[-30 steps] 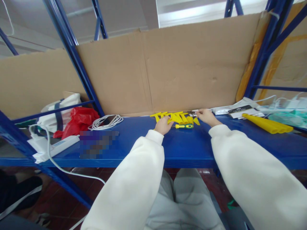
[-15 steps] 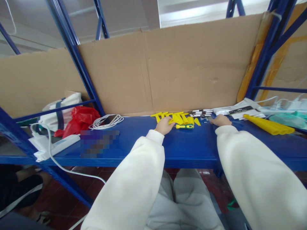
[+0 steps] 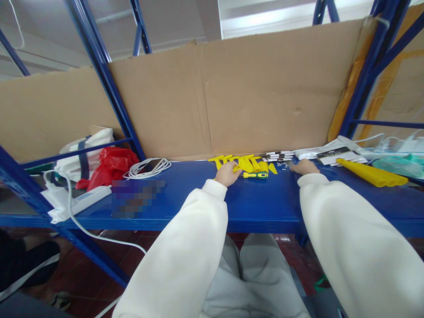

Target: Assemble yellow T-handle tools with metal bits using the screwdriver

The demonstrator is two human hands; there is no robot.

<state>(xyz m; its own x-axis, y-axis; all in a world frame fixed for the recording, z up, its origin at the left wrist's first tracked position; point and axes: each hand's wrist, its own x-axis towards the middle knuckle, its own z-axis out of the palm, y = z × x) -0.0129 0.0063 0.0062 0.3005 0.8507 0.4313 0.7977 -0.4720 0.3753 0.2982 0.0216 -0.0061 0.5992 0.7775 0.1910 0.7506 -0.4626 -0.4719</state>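
Note:
My left hand (image 3: 228,174) is closed around a yellow plastic piece (image 3: 236,168), most of it hidden by my fingers. Just beyond lie several more yellow plastic parts (image 3: 245,164), some T-shaped, others flat. A yellow-and-green screwdriver handle (image 3: 255,175) rests to the right of that hand. Over the table's right part, my right hand (image 3: 305,167) reaches down with its fingers pressed together beside small shiny metal bits (image 3: 284,166), perhaps screws. What its fingertips hold is too small to tell. Black-and-white sticks (image 3: 277,156) lie in a bundle behind the metal bits.
A cardboard panel (image 3: 251,97) stands along the back of the blue table (image 3: 195,194). White coiled cable (image 3: 149,168), a red bag (image 3: 115,165) and a power strip (image 3: 89,198) are at left. Yellow tubes (image 3: 372,173) lie at right. Another person's leg (image 3: 29,260) shows low left.

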